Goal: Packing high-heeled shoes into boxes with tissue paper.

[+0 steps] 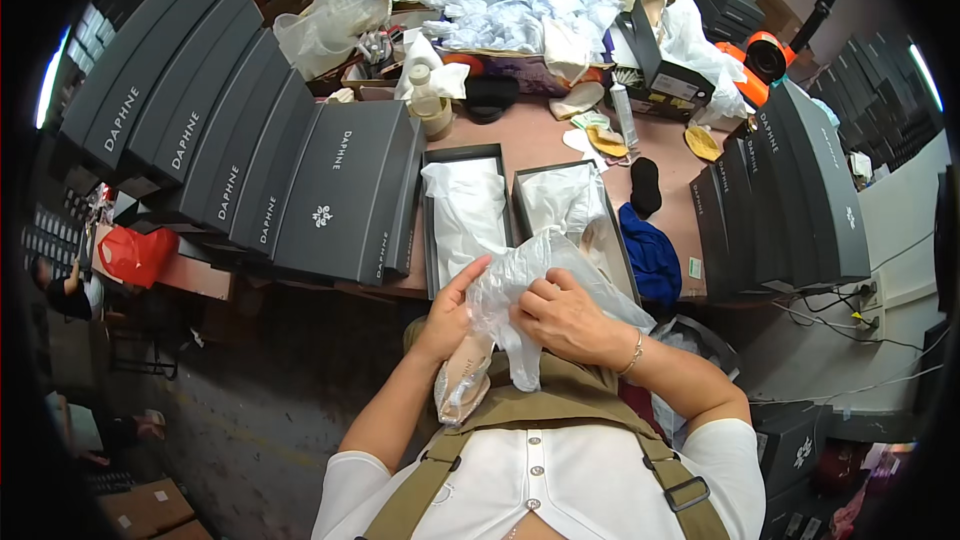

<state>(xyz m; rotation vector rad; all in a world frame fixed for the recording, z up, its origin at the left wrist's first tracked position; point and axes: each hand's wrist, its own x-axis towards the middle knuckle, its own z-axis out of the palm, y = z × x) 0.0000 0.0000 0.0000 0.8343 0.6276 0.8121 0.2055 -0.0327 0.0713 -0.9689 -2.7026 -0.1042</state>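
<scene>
Nearest us is a white shirt (500, 460) under an olive apron (560, 395). Left to right: our left hand (452, 315) grips a shoe (465, 380), one end angled toward the lap, short of the tabletop (675, 165); clear plastic (510, 285) bunches above it; our right hand (565, 318) pinches that plastic, fingers curled. We judge the plastic is being worked about the shoe; next calls for a steady left hold. The shoe's far end and our left fingertips are hidden.

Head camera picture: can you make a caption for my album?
A left hand holds a pale shoe while the right hand grips clear plastic near open, paper-lined boxes.
</scene>
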